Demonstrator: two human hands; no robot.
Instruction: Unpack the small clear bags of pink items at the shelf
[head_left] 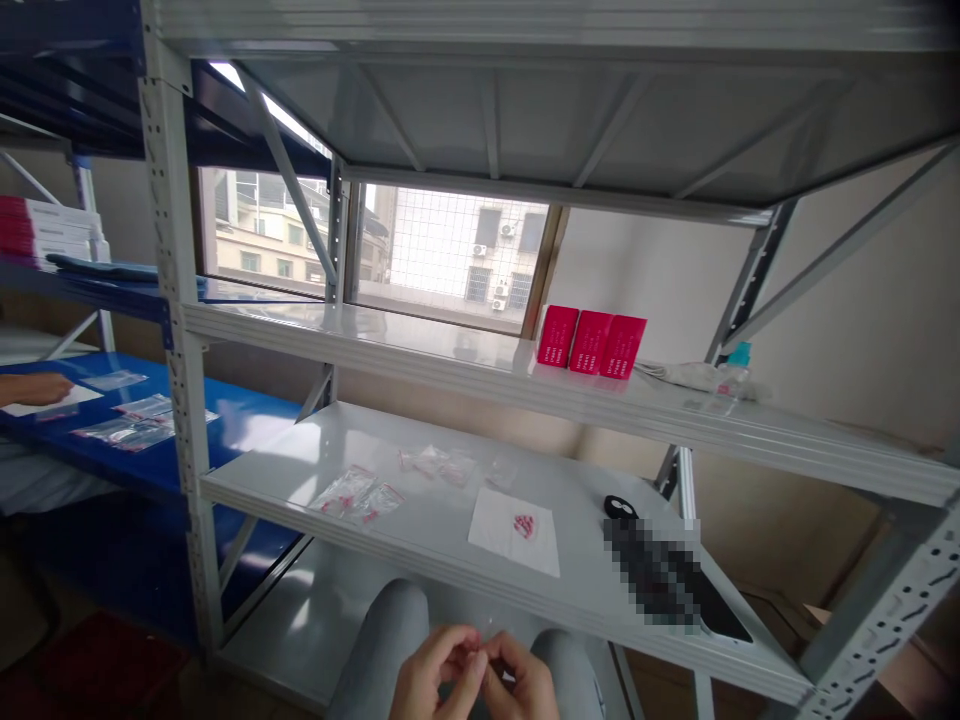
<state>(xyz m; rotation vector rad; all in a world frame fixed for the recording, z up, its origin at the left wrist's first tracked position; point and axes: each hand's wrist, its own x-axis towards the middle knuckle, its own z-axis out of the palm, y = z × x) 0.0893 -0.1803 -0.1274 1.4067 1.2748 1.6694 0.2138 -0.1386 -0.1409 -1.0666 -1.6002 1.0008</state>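
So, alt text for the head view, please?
A person's left hand and right hand meet at the fingertips in front of a grey shelf; anything between them is too small to make out. On the shelf lie clear plastic bags and a white sheet bearing small red pieces, with three red boxes one shelf up.

Left hand [435, 676], right hand [523, 682] cut off below; dark object [658, 572] pixelated

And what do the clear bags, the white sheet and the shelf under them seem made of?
Clear bags: likely glossy plastic, by their transparency and glints. White sheet: matte, probably paper, flat with straight edges. Shelf: likely painted metal, smooth grey with soft reflections.
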